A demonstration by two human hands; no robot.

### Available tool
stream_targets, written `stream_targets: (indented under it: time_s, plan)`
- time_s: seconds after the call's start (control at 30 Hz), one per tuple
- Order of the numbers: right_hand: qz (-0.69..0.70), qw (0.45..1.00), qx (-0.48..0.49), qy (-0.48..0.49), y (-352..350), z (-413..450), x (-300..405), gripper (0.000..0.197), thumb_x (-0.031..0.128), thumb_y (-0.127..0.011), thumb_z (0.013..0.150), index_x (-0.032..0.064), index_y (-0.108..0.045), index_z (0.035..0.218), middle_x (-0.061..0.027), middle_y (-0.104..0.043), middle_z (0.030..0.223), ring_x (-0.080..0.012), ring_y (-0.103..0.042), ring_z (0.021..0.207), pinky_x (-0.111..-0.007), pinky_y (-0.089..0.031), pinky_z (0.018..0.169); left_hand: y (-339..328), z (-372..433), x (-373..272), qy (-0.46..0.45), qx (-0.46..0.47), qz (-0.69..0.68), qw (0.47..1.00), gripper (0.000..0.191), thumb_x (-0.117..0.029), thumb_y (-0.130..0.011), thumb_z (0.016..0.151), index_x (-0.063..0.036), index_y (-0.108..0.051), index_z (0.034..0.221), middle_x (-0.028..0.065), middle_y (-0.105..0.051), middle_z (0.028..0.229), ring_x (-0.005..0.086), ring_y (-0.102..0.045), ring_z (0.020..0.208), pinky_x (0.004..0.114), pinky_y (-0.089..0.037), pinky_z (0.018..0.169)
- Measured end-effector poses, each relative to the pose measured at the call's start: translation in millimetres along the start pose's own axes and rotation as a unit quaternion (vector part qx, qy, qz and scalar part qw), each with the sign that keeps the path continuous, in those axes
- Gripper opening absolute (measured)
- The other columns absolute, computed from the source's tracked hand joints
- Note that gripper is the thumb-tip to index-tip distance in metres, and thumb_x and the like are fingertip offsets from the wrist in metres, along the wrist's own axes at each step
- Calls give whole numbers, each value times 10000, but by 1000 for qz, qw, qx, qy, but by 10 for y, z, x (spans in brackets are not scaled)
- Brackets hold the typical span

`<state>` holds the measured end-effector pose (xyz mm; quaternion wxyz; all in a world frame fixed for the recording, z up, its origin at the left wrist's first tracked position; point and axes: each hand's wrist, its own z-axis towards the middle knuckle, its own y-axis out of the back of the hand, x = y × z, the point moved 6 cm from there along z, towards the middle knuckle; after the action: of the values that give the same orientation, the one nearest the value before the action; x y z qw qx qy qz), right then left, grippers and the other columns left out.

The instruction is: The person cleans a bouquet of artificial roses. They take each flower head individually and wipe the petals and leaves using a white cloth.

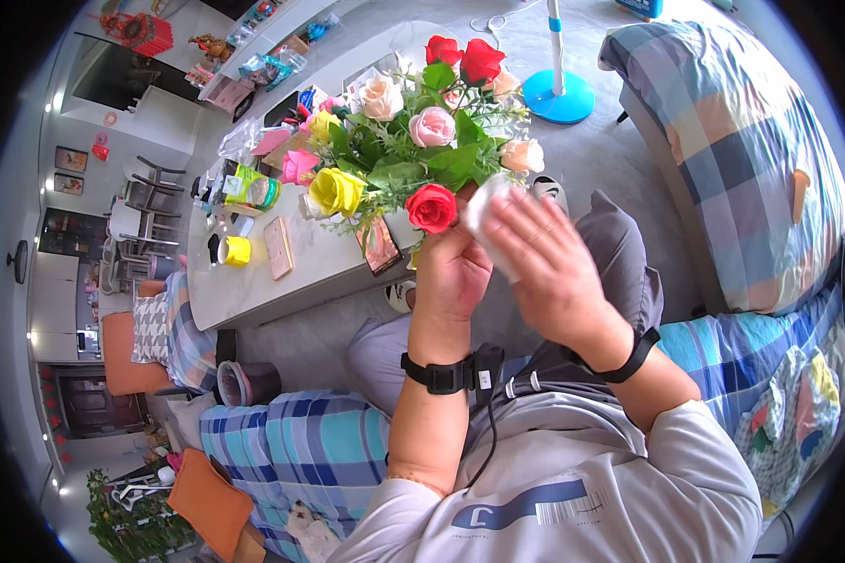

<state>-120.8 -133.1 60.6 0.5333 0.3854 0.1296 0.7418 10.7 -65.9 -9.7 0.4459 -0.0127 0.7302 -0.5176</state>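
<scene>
A bouquet of red, pink, yellow and cream roses (433, 127) with green leaves stands out in front of me, above the coffee table. My left hand (458, 264) is closed at its near side, just below a red rose (431, 209); what it grips there, likely the stems or the holder, is hidden. My right hand (546, 246), slightly blurred, presses flat against a white cloth or tissue (489, 207) at the right of the bouquet. The fingers lie over the cloth, close beside my left hand.
On the marble-look coffee table (253, 295) lie a phone (278, 248), a yellow cup (234, 250), a green packet (253, 188) and a dark picture card (380, 246). A waste bin (250, 382) stands left. A checked sofa seat (732, 162) and a blue fan base (558, 96) are at the right.
</scene>
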Motion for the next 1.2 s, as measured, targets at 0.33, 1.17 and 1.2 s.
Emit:
stream_targets:
  time_s: [0.33,1.17,1.2]
  plan:
    - [295,947,44,-123,-132,-528,-28,422,-65,-566,718,-31,-657,1128,-179,-704,1117,-304,-696,1048,-377,-551,925,57,-41,-84,29,-13,-39,999,484,-16,-476,987,63,-387,1457,227,-574,1349,412,-526,1315,502,-429,1115]
    - [380,840,-29,-386,-492,-725,-586,213,-37,-501,856,12,-666,981,-33,-656,866,-117,-608,774,-262,-487,703,250,-123,-313,-17,-101,301,948,221,-205,-647,973,-23,-635,1098,97,-705,972,134,-622,711,257,-492,628]
    - [396,829,-76,-388,-460,-699,-657,216,-26,-480,887,15,-658,1001,-15,-633,837,-86,-566,743,-245,-461,668,235,-135,-329,-19,-102,302,948,221,-205,-647,973,-23,-635,1098,97,-705,972,134,-622,711,257,-492,628]
